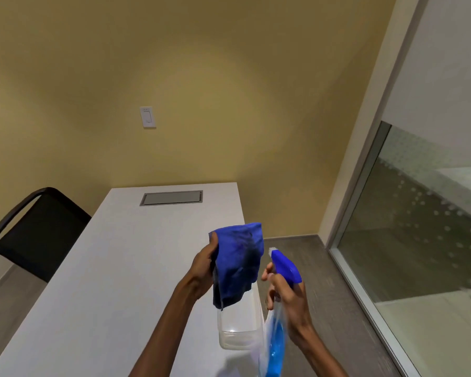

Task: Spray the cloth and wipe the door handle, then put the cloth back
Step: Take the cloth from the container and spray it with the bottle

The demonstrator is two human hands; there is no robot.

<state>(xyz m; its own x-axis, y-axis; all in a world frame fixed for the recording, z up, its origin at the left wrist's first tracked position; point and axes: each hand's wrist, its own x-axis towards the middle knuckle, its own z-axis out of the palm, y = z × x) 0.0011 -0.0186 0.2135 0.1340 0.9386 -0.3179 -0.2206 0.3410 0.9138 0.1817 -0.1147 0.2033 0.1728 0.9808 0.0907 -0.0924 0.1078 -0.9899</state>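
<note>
My left hand [203, 270] holds up a blue cloth [238, 262], which hangs loosely with a dark wet patch near its middle. Just to its right, my right hand [286, 297] grips a spray bottle [276, 341] with a blue trigger head [286, 265] and blue liquid inside; the white nozzle points at the cloth from a short distance. Both are above the near right corner of a white table [114, 281]. No door handle is in view.
A clear plastic container [238, 330] sits on the table under the cloth. A black chair [36, 229] stands left of the table. A glass partition [419, 227] with a white frame runs along the right, with wood-look floor [310, 268] between.
</note>
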